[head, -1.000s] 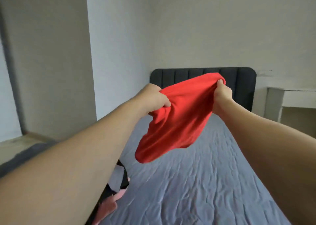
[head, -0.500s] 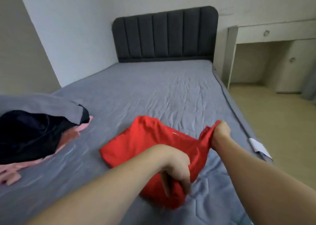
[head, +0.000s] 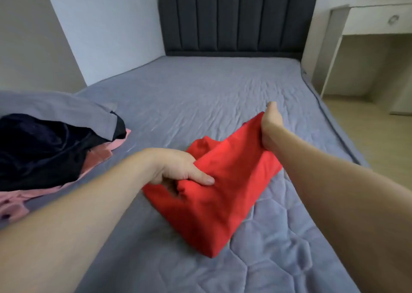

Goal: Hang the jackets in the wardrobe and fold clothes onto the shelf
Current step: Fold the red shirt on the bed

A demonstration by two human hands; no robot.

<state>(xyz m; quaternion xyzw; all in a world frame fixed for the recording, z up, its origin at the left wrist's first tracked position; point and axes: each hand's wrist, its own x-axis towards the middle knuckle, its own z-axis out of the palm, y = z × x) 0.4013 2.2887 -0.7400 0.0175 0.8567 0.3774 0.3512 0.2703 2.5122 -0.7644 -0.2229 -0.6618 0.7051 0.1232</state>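
The red garment point(head: 214, 194) is lying partly on the bed point(head: 200, 92) at the lower centre of the frame, its near end resting on the grey sheet and its far corner being lifted toward the right. It is bunching along the left edge and a rumpled lump is sitting behind it, so the cloth is not lying flat.

The likely trouble: if the two hands are pulling unevenly, the fold is going to set crooked, and the soft fabric is going to slump or trap wrinkles once it is released. The lifted corner could also slip free, since only a small bit of cloth is caught there.

The left hand point(head: 178, 170) is reaching in from the lower left, thumb lying on top of the cloth and fingers tucked beneath, its grip pinching the bunched edge. The right hand point(head: 270, 128) is stretching out at centre right, arm nearly straight, its grip closing round the raised corner with the fingers hidden behind the fabric.

A heap of dark and pink clothes point(head: 51, 150) is waiting at the left edge, partly under a grey pillow point(head: 58, 108).
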